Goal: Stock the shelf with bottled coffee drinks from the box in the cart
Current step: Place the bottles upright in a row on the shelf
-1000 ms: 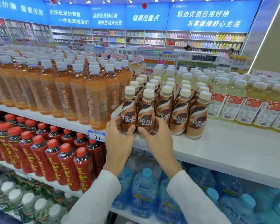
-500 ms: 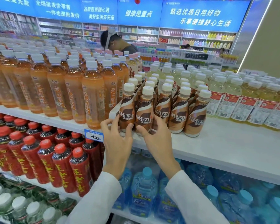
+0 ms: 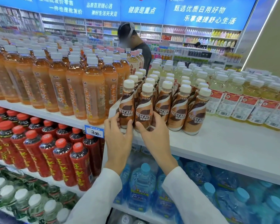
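Head view: left hand [image 3: 118, 139] and right hand [image 3: 154, 138] each curled round one of the front coffee bottles [image 3: 126, 109], just right of price tag [image 3: 94, 132]; grips unchanged; release presumably next.

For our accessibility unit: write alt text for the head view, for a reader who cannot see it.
A person's left hand grips the leftmost coffee bottle and the right hand the second coffee bottle, on a white shelf. Orange tea bottles stand to their left, pale yellow drinks to their right.
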Demonstrator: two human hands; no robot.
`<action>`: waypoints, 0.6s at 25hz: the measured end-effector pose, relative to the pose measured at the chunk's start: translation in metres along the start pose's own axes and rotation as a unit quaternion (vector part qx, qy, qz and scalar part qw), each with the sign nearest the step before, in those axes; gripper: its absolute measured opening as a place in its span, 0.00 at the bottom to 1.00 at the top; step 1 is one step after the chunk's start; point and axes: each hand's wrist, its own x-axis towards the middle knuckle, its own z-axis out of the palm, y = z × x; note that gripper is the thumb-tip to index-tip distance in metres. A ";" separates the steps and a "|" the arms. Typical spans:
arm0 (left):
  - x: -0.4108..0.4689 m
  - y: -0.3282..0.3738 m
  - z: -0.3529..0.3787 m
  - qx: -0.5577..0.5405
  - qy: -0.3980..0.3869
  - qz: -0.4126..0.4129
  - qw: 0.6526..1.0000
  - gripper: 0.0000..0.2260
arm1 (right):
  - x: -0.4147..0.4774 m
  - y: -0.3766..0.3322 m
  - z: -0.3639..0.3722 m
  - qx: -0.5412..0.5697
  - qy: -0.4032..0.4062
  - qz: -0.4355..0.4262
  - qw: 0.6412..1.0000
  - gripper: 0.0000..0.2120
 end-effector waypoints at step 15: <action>-0.149 -0.036 -0.109 0.123 0.038 -0.153 0.980 0.20 | -0.135 0.034 -0.024 0.089 -0.190 -0.042 0.977 0.14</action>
